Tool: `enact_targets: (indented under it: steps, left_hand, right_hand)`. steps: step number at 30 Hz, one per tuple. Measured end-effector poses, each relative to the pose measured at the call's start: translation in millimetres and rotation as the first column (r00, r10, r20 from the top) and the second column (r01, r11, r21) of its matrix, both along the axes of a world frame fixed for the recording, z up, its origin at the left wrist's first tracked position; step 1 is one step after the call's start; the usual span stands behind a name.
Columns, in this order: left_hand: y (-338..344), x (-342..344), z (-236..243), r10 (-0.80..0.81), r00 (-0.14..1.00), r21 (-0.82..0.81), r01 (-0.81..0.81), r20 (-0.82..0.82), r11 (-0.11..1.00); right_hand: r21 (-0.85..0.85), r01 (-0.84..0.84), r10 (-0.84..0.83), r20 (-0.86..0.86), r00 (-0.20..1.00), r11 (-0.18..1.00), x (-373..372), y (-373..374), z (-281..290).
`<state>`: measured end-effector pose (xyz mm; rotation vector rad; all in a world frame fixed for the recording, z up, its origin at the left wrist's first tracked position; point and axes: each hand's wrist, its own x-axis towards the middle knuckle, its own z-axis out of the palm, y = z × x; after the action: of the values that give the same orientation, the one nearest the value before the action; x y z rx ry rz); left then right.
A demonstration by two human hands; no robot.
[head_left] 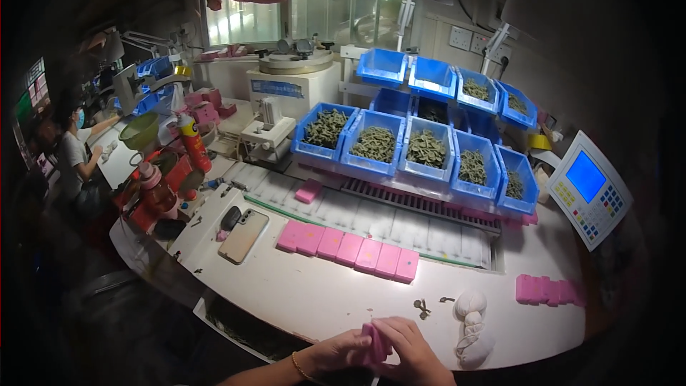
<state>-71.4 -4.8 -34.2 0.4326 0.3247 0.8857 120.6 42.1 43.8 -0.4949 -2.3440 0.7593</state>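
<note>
Near the front edge of the white worktable (300, 286), my left hand (343, 350) and my right hand (406, 354) are closed round a pink block (374, 341). A thin pale strip shows under it, too small to identify. Beyond my right hand lie small dark pieces (421, 307) and, farther right, a knotted white bundle (471, 325). A row of pink blocks (350, 249) crosses the middle of the table, with a single pink block (308, 190) behind it. Another short row of pink blocks (543, 289) sits at the right.
Blue bins (368, 143), several holding small olive-grey pieces, stand behind a segmented track (279, 196). A control panel (587, 186) is at right. A phone (243, 236), bottles (193, 143) and a white machine (264, 129) stand leftward. A masked person (78, 157) works at far left.
</note>
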Motion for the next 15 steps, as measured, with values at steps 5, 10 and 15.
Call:
enact_targets:
  steps: [5,10,15]
  left_hand:
    - [-18.1,3.8,23.9,0.622,0.487,0.678,-0.079,-0.614,0.731]
    - [-28.7,27.4,40.1,0.841,-0.002,0.835,0.116,-0.542,0.538]
    - [-32.5,37.7,30.9,0.874,-0.073,0.874,0.051,-0.48,0.484]
  right_hand:
    - [-0.468,0.07,-0.185,-0.206,0.961,0.881,3.4,-37.4,-39.7]
    - [-0.939,-0.09,-0.343,-0.208,0.916,0.331,-2.5,-43.6,-63.6]
    - [-0.746,0.205,-0.33,-0.021,0.944,0.634,-0.6,-48.7,-53.6]
